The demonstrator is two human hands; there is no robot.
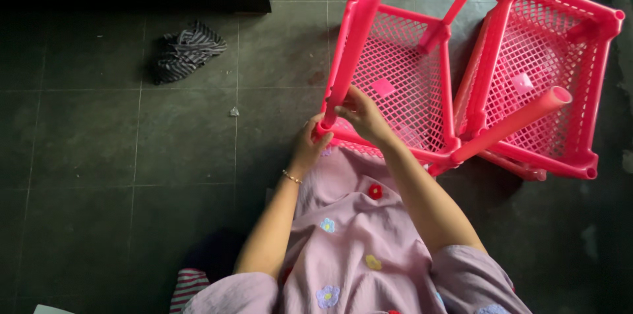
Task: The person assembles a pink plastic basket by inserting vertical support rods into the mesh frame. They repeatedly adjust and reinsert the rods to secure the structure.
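Two hands work at one corner of the pink plastic lattice basket tray, which lies on the dark tiled floor. Left hand wraps the corner socket at 6 o'clock of the pink plastic tube leg, fingers closed on it. Right hand pinches the leg's base. Advice: keep the leg square to the socket, brace the corner, press straight along the tube. Second pink lattice tray stands at 3 o'clock.

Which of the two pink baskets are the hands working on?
The nearer basket, with pink tubes standing at its corners. The left hand and right hand grip its front-left corner tube. The other basket lies untouched further right.
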